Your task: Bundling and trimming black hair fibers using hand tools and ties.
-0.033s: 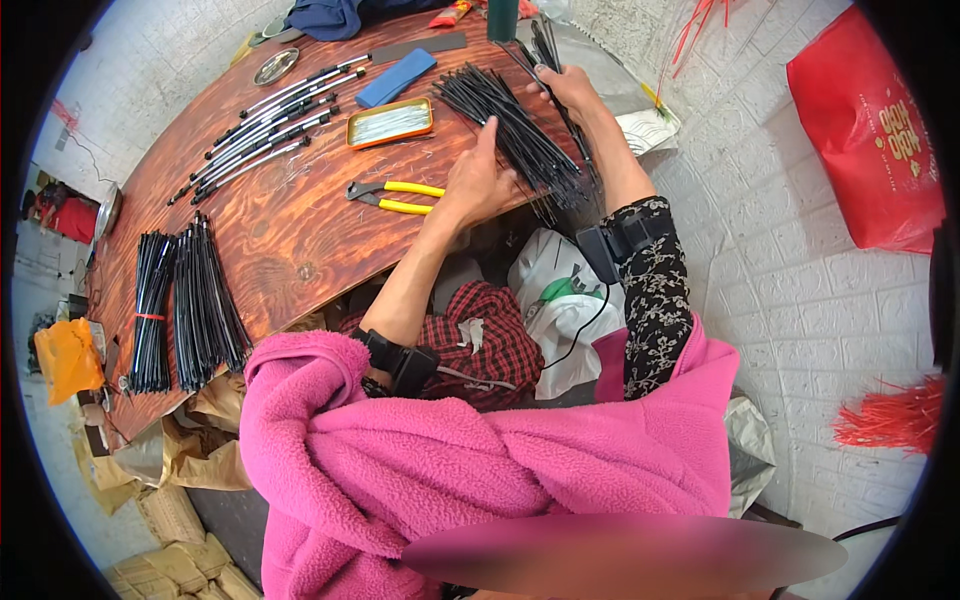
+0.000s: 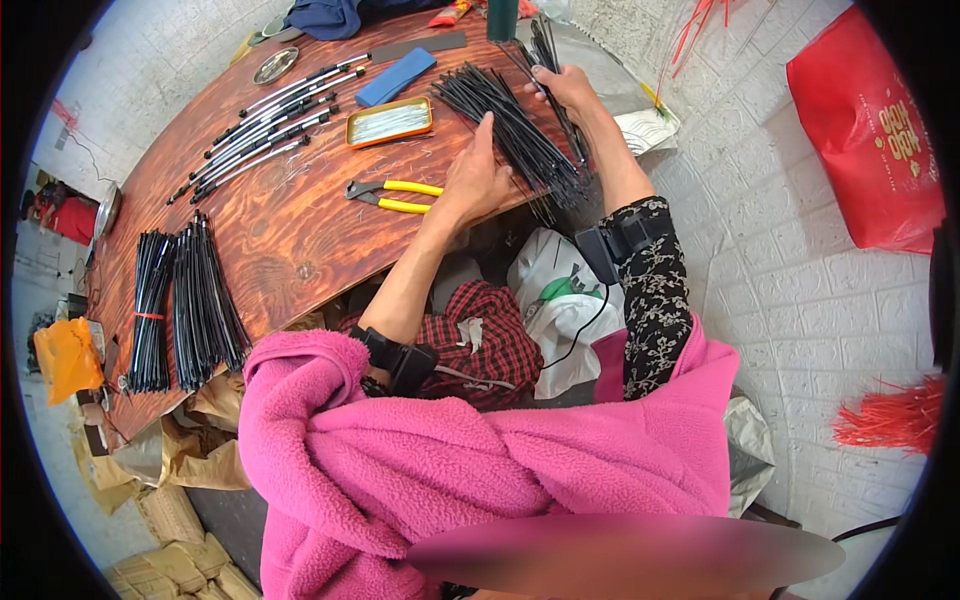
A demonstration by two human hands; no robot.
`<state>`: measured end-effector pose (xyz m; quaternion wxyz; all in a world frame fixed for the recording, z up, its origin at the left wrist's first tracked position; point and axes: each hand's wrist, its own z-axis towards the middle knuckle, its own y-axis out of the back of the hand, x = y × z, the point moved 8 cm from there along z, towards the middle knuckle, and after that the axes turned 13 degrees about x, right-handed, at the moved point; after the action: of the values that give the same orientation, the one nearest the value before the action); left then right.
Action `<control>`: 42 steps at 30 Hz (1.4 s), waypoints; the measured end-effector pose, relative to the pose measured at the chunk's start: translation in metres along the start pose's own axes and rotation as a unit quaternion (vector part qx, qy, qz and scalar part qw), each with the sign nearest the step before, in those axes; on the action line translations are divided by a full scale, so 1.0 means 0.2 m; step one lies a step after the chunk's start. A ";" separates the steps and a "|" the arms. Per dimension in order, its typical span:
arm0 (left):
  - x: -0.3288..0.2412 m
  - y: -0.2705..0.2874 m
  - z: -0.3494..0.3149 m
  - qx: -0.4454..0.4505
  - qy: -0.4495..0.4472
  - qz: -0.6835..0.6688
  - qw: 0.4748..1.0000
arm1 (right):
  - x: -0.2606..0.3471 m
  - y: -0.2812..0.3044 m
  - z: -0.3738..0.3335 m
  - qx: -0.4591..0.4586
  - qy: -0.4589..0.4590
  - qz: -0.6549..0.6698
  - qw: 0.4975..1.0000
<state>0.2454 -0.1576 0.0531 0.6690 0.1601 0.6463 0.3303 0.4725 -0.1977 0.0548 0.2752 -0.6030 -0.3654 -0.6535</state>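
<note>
My right hand [image 2: 566,88] is closed around a small bunch of thin black rods [image 2: 545,45] at the table's far right edge. Just left of it lies a larger loose pile of black rods [image 2: 510,130], slanting across the table edge. My left hand [image 2: 474,178] is at the near-left side of that pile, thumb stretched up along it and fingers partly hidden. Pliers with yellow handles [image 2: 405,187] lie beside my left wrist. Beyond them sits an orange-rimmed tin [image 2: 390,123] of thin silvery pins, with a blue block [image 2: 396,78] behind it.
Silver-and-black rods [image 2: 270,125] lie across the wooden table [image 2: 290,240]. Two bundles of black rods [image 2: 150,310] rest at the left edge, one tied with a red band. A dark green cylinder [image 2: 502,20] stands at the back. Red bag [image 2: 870,130] hangs along the right wall.
My left hand has moved very slightly up and left along the pile. The right hand still holds its bunch, almost in the same place.
</note>
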 end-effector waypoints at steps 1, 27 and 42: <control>0.00 0.01 0.00 -0.028 -0.023 0.031 0.999 | 0.00 -0.02 0.01 0.005 -0.001 0.001 1.000; 0.11 0.46 -1.06 -0.290 0.019 -0.078 0.954 | 1.22 -1.12 -0.75 0.207 0.294 0.214 0.908; 0.32 0.73 -1.68 -0.441 -0.013 -0.188 0.878 | 0.71 -1.86 -0.50 0.144 0.322 0.002 0.936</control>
<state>-0.1187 -0.0809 0.0592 0.7282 -0.2719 0.4432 0.4465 0.0987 -0.0518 0.1414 0.4633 -0.3150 -0.3461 -0.7526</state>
